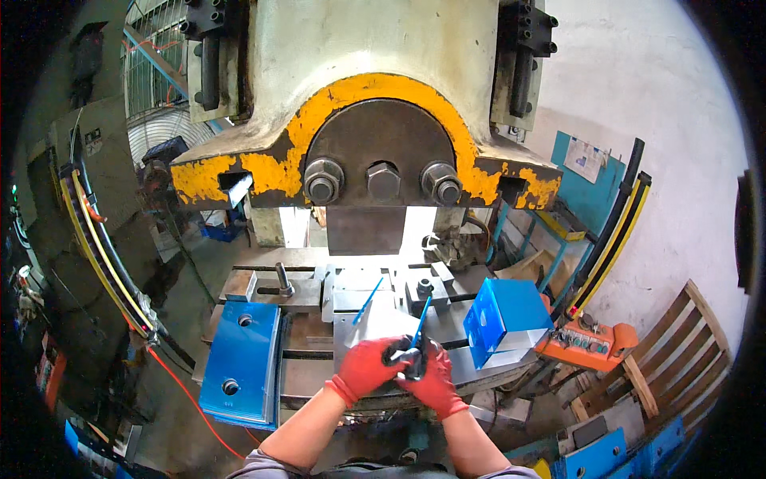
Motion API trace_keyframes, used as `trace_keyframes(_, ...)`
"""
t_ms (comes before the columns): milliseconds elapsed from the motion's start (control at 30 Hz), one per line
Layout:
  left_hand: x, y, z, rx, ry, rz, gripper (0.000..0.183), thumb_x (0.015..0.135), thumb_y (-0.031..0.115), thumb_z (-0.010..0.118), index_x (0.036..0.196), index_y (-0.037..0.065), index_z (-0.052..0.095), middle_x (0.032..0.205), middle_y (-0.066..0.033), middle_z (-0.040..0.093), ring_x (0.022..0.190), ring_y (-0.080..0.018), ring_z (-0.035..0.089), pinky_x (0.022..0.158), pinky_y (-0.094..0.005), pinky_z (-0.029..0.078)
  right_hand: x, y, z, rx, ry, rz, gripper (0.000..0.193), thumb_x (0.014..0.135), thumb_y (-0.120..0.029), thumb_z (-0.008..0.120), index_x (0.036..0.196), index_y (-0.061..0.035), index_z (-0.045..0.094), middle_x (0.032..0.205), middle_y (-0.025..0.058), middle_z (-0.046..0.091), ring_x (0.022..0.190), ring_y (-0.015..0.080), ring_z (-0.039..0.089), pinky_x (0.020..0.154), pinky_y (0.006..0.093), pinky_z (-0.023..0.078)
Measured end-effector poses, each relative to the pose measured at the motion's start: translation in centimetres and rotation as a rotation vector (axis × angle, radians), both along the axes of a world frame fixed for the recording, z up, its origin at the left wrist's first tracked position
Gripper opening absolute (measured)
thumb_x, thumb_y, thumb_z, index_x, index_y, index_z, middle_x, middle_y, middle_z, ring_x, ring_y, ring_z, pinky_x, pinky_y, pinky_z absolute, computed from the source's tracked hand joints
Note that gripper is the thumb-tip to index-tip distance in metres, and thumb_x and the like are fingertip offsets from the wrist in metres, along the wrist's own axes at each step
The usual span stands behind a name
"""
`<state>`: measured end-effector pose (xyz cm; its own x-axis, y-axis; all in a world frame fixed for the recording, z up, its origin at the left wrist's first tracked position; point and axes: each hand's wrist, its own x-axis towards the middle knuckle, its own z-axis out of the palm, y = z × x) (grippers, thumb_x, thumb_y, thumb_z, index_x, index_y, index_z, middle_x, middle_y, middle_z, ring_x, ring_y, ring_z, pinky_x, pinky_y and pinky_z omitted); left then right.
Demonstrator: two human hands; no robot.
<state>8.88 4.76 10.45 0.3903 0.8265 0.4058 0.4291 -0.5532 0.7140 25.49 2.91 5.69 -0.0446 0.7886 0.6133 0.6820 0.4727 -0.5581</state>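
My left hand (369, 369) and my right hand (432, 381), both in red gloves with dark palms, are close together at the front of the press bed. Between them is a bent sheet-metal piece (388, 321), pale inside with thin blue edges standing up. The fingers of both hands are closed around its near end. To the left lies a stack of flat blue sheet-metal plates (239, 363) with round holes. On the right stands a blue box-shaped bent metal part (511, 315). Behind the held piece is the die (363, 281) on the bed.
Above the bed hangs the press ram (383, 132), orange-edged with large bolts. An orange control box (586, 343) with buttons sits at the right, near a slatted wooden frame (678, 351). More blue plates (594, 457) lie at lower right. Striped hoses (610, 247) rise on both sides.
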Motion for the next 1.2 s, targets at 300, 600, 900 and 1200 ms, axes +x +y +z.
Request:
trace_keyframes(300,-3.0,-7.2,3.8,0.097,-0.227,0.046,0.041,0.073,0.024,0.068,0.109,0.007,0.059,0.101,-0.0133,0.063,0.089,-0.0285,0.062,0.077,-0.0361,0.048,3.2,-0.2,0.4,0.124,-0.094,-0.333,0.042,0.067,-0.014,0.072,0.104,-0.0046,0.056,0.093,0.0153,0.059,0.087,0.0335,0.056,0.077,0.0438,0.044)
trace_keyframes(600,-26.0,-14.5,-3.4,0.188,0.608,1.291,0.052,0.062,0.016,0.076,0.106,0.001,0.053,0.097,-0.0154,0.058,0.086,-0.0323,0.058,0.074,-0.0389,0.047,14.9,-1.0,9.6,0.207,0.534,-0.555,0.022,0.078,-0.01,0.061,0.098,0.0,0.06,0.086,0.0119,0.064,0.076,0.0219,0.057,0.075,0.0356,0.044)
trace_keyframes(900,-30.8,-15.7,-10.2,-0.12,0.205,1.276,0.029,0.069,0.011,0.069,0.095,0.003,0.058,0.093,-0.0154,0.058,0.086,-0.0348,0.056,0.075,-0.0412,0.046,21.9,2.9,6.2,0.102,0.341,-0.711,0.036,0.08,-0.017,0.064,0.108,0.003,0.057,0.104,0.0202,0.061,0.099,0.0334,0.056,0.087,0.0395,0.041)
trace_keyframes(1200,-27.9,-15.0,-6.4,0.224,0.32,1.373,0.017,0.073,0.009,0.064,0.088,0.002,0.06,0.078,-0.0124,0.06,0.074,-0.0289,0.059,0.068,-0.038,0.047,18.6,-1.5,4.8,0.5,0.436,-0.754,0.047,0.085,-0.012,0.058,0.127,0.0032,0.04,0.127,0.0175,0.046,0.114,0.0262,0.046,0.097,0.038,0.035)
